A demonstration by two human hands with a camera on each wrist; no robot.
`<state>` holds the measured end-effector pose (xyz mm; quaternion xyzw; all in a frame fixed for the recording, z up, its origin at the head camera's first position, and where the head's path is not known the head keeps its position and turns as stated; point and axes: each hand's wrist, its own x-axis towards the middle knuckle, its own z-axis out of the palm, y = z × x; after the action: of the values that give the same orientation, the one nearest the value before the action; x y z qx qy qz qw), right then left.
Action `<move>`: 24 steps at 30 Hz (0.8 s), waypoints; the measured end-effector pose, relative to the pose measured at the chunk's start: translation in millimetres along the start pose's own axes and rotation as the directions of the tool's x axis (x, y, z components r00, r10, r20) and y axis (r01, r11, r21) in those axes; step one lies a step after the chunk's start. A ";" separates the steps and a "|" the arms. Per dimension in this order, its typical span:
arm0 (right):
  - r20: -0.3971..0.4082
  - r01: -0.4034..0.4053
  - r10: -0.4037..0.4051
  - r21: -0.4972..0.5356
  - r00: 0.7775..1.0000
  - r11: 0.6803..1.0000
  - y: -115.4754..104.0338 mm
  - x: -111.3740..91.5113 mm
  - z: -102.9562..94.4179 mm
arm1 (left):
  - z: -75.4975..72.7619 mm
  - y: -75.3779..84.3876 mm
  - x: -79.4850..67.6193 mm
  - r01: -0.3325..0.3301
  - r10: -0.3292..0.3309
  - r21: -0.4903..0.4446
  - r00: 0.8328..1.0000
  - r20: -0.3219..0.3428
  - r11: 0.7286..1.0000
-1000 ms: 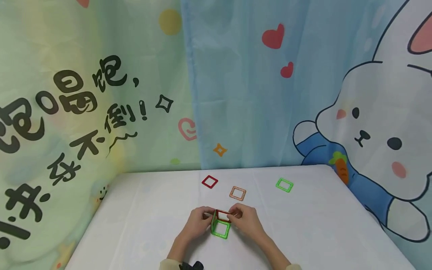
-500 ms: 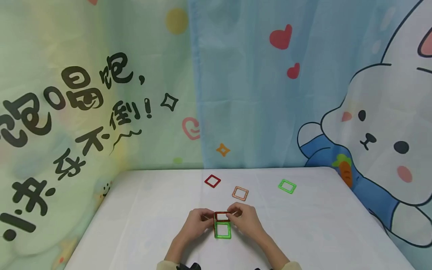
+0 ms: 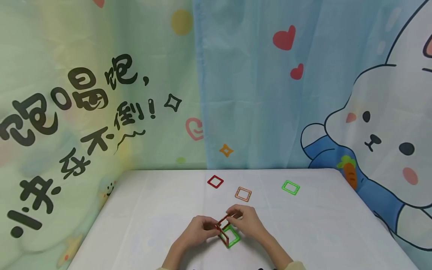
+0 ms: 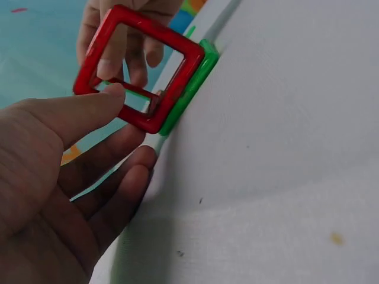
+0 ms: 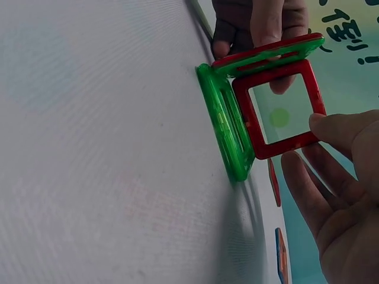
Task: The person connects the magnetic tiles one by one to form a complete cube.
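Observation:
A green square magnetic tile, an open frame, lies flat on the table. My left hand pinches a red square magnetic tile between thumb and fingers; it stands on edge along one side of the green tile. In the right wrist view this tile's inner side looks green. Another red square magnetic tile stands upright at the adjoining side, its outer edge pinched by my right hand. Both red tiles meet or nearly meet at a corner; whether they touch is hard to tell.
Farther back on the white table lie a red tile, an orange tile and, to the right, another green tile. A printed curtain hangs behind the table's rear edge.
Both hands have turned the joined tiles, so the green base now sits cornerwise and the left tile shows its red face. The left hand has shifted slightly nearer; the view has swung a little left.

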<state>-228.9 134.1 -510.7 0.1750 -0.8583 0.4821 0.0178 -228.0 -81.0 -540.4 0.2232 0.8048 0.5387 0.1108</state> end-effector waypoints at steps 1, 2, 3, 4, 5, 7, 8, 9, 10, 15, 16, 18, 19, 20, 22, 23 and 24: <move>0.010 -0.004 0.004 0.000 1.000 1.000 1.1 0.1 0.5 | 0.3 0.8 -1.4 0.004 -0.003 -0.008 1.000 0.011 1.000; 0.016 0.001 -0.001 0.006 1.000 1.000 2.0 0.0 0.8 | 0.5 1.2 -2.6 0.005 -0.005 -0.013 1.000 0.016 1.000; 0.025 0.002 -0.003 0.011 1.000 1.000 2.6 -0.2 1.1 | 0.7 1.6 -3.7 0.006 -0.005 -0.017 1.000 0.019 1.000; 0.033 0.003 -0.004 0.016 0.999 1.000 3.0 -0.3 1.2 | 0.9 1.5 -4.7 0.008 -0.008 -0.021 1.000 0.020 1.000; 0.042 0.006 -0.007 0.019 0.999 1.000 3.7 -0.4 1.4 | 1.2 1.5 -5.6 0.006 -0.006 -0.025 1.000 0.020 1.000; 0.063 0.007 -0.009 0.027 0.998 1.000 4.5 -0.5 1.7 | 2.0 1.1 -6.9 0.003 -0.002 -0.035 1.000 0.024 0.999; 0.072 0.012 -0.014 0.033 0.997 0.999 4.6 -0.4 2.0 | 2.6 0.7 -7.4 -0.002 0.003 -0.039 1.000 0.029 0.999; 0.084 0.013 -0.016 0.036 0.996 0.999 4.8 -0.1 2.4 | 3.1 0.5 -7.6 -0.009 0.011 -0.042 0.999 0.035 0.999; 0.095 0.021 -0.025 0.042 0.995 0.999 5.1 0.4 2.9 | 3.7 0.2 -7.7 -0.020 0.022 -0.044 0.999 0.042 0.999; 0.137 0.077 -0.087 0.078 0.987 0.994 6.2 3.7 6.0 | 5.0 0.0 -8.2 -0.051 0.054 -0.038 0.997 0.057 0.998; 0.140 0.081 -0.092 0.082 0.986 0.993 6.3 4.0 6.1 | 4.9 -0.1 -8.5 -0.053 0.055 -0.036 0.997 0.056 0.998; 0.140 0.075 -0.086 0.084 0.986 0.994 6.7 4.0 5.2 | 4.3 0.2 -9.3 -0.049 0.051 -0.041 0.997 0.056 0.998; 0.138 0.066 -0.077 0.081 0.987 0.995 6.9 3.8 4.2 | 4.0 0.4 -9.6 -0.051 0.053 -0.043 0.997 0.056 0.998; 0.136 0.060 -0.069 0.074 0.988 0.996 7.4 3.6 3.1 | 3.9 0.5 -9.9 -0.052 0.055 -0.044 0.997 0.057 0.998; 0.128 0.046 -0.054 0.061 0.990 0.997 8.7 3.4 0.6 | 3.6 0.7 -10.4 -0.059 0.061 -0.044 0.997 0.054 0.997; 0.124 0.046 -0.053 0.058 0.991 0.997 9.5 3.5 -0.8 | 3.7 0.7 -10.6 -0.060 0.063 -0.045 0.997 0.052 0.997; 0.119 0.043 -0.049 0.052 0.992 0.998 10.6 3.7 -2.4 | 3.8 0.3 -10.8 -0.062 0.065 -0.043 0.997 0.049 0.997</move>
<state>-236.1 140.0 -517.4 0.2240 -0.8414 0.4910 -0.0270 -216.9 -83.0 -542.2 0.2598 0.7828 0.5529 0.1184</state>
